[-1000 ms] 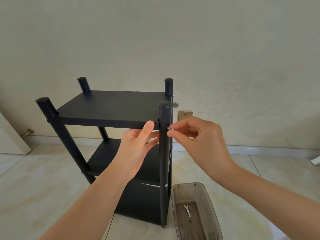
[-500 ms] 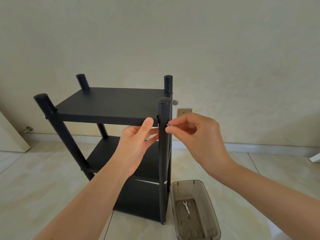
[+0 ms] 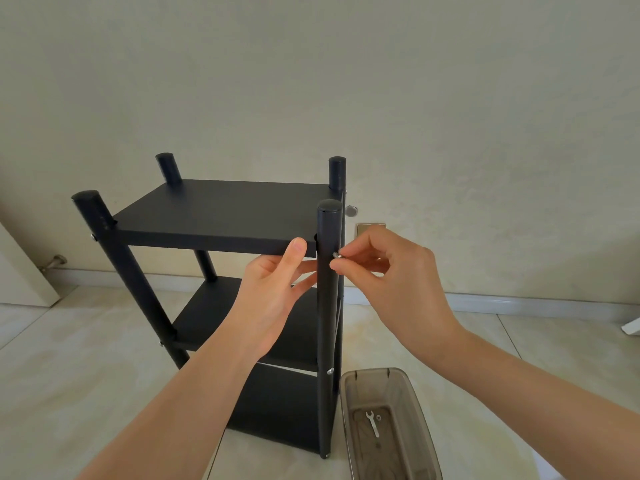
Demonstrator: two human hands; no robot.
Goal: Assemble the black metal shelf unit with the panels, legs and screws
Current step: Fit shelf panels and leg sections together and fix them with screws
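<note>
I am steadying the top panel (image 3: 221, 216) of the shelf unit with my left hand (image 3: 277, 292), fingers loosely spread beneath its front edge beside the near right leg (image 3: 327, 306), while my right hand (image 3: 391, 282) is pinching a screw (image 3: 336, 255) against that leg, so the holes line up.

Wall: plain cream plaster (image 3: 450, 98) ahead of me, socket plate (image 3: 371, 228) low down.
Floor: pale glossy tiles (image 3: 69, 375), white skirting (image 3: 519, 303).
</note>
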